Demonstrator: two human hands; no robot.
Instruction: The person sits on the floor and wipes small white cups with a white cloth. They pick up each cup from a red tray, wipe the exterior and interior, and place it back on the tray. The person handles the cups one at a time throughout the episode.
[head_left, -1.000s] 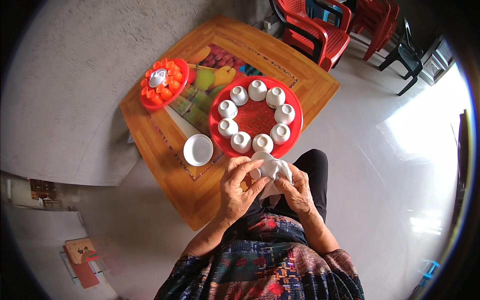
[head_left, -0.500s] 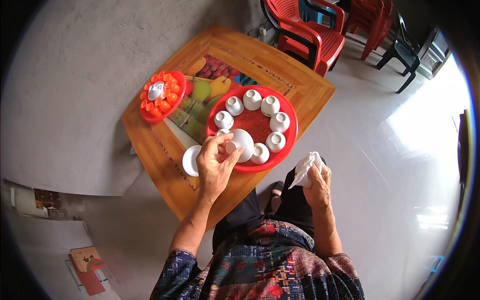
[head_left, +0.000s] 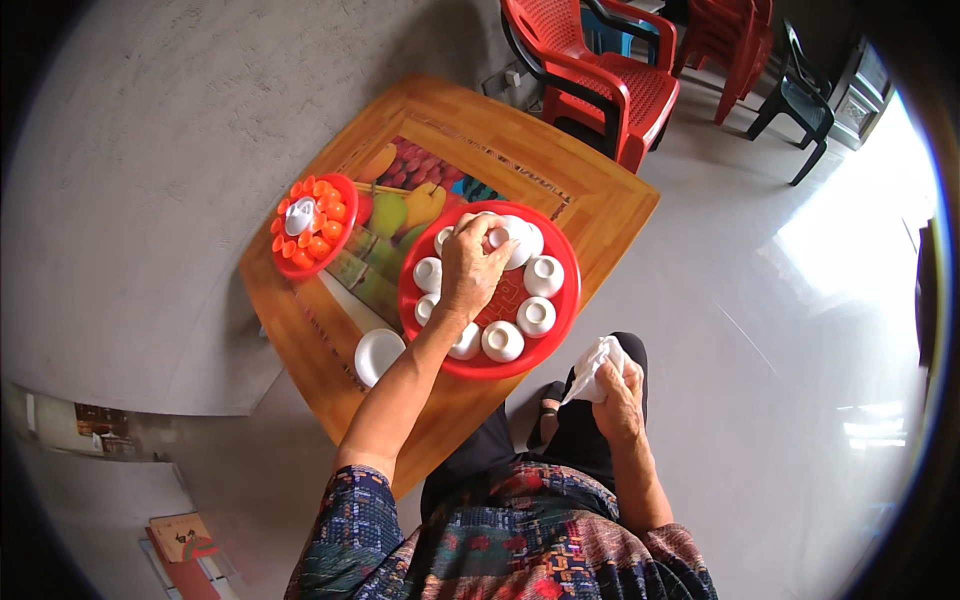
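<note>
Left hand point(head_left: 473, 270) pinching a rounded white cup point(head_left: 520, 243) by its foot, over the far part of a round red tray point(head_left: 566, 315). Upturned cups point(head_left: 502, 341) ring it; wood-grained counter point(head_left: 610, 205) beneath. Right hand point(head_left: 620, 400) clutching crumpled white cloth point(head_left: 592, 370).

A white cup point(head_left: 521, 247), tilted with its foot toward the fingers, is pinched in the left hand point(head_left: 473, 268) at the far side of a round red tray point(head_left: 568, 312). Other white cups point(head_left: 543, 276) stand upside down around the tray. The right hand point(head_left: 619, 393) grips a crumpled white cloth point(head_left: 592, 371), clear of the tray.
</note>
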